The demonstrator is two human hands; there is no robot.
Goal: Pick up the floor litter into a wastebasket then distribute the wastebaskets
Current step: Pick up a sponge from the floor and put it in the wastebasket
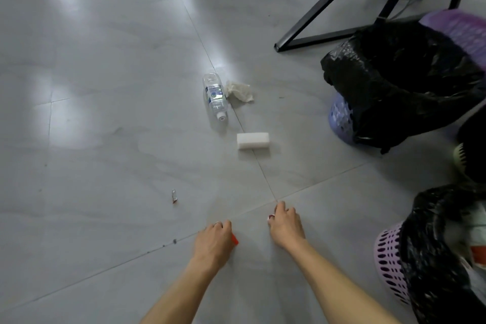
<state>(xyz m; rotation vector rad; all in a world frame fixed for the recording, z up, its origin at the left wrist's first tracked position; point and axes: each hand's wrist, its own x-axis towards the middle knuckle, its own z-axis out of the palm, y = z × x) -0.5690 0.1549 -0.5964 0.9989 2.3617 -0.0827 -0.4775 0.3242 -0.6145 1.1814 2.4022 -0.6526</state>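
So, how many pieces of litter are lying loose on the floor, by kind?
Plastic bottle: 1
Crumpled tissue: 1
White foam block: 1
Small wrapper: 1
Total: 4
Not counted: red scrap in left hand, small scrap in right hand.

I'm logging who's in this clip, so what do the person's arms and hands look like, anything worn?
Both forearms are bare, no sleeves in view. The left hand wears a thin ring on one finger. The right hand shows no visible ring, watch or glove.
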